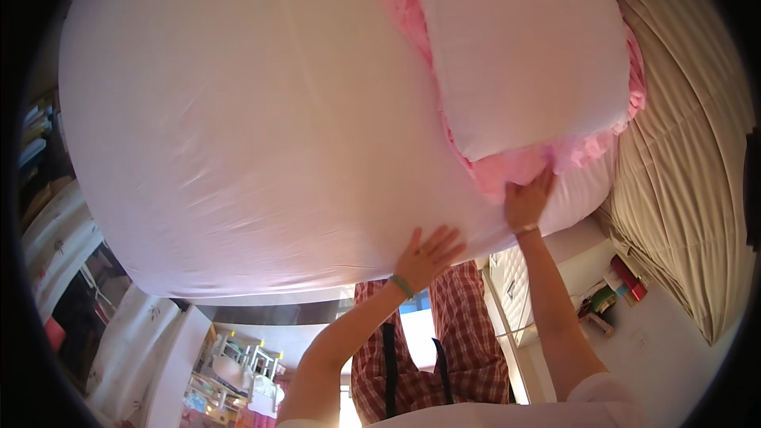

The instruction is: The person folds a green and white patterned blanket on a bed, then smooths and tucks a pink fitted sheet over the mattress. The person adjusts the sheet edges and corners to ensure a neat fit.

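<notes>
A bed with a pale pink fitted sheet [238, 127] fills most of the view. On its right side lies a large pale pillow [531, 55] on a ruffled bright pink cloth [507, 170] that shows round the pillow's edges. My right hand [529, 200] rests at the cloth's near edge, just below the pillow. Its thumb is apart and its fingers stretch forward onto the pink fabric, the tips slightly blurred. Near the mattress's front edge, my left hand [428, 257] has its fingers spread over the sheet and holds nothing. A green band circles the left wrist.
Long beige curtains [674, 127] hang along the right side of the bed. Red and green items [626, 277] sit low at the right, near a white panelled cabinet [511, 293]. A white rack [250, 364] with cloths stands at the lower left, and shelved items [36, 135] line the far left.
</notes>
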A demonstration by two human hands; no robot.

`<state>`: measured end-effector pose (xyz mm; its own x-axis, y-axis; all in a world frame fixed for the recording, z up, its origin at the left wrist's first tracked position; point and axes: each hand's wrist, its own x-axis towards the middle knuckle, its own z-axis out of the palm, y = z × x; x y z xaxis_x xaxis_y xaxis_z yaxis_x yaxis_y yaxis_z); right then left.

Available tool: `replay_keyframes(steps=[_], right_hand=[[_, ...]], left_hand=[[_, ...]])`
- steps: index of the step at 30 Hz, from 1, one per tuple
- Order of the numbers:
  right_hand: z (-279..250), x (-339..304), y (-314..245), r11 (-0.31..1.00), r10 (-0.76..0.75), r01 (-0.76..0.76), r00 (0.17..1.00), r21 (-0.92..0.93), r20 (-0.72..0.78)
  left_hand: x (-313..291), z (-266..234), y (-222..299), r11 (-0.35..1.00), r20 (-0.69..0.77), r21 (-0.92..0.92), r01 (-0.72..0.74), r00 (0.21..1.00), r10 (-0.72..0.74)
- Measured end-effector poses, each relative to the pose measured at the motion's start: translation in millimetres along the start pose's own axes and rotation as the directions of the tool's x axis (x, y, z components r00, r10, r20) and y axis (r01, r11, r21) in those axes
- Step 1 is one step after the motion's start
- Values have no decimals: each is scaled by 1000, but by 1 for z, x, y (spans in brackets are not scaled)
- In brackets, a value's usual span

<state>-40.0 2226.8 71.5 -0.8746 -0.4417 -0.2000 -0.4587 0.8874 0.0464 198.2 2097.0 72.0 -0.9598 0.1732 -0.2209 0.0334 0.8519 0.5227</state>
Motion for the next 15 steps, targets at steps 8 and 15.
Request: replay_keyframes(steps=[8, 15], right_hand=[[-18, -54, 59, 981, 122, -126, 992, 145, 38], [-19, -21, -77, 732, -496, 534, 844, 424, -206]], left_hand=[[-44, -29, 30, 958, 111, -215, -188, 970, 215], [47, -64, -40, 992, -239, -100, 82, 965, -104]])
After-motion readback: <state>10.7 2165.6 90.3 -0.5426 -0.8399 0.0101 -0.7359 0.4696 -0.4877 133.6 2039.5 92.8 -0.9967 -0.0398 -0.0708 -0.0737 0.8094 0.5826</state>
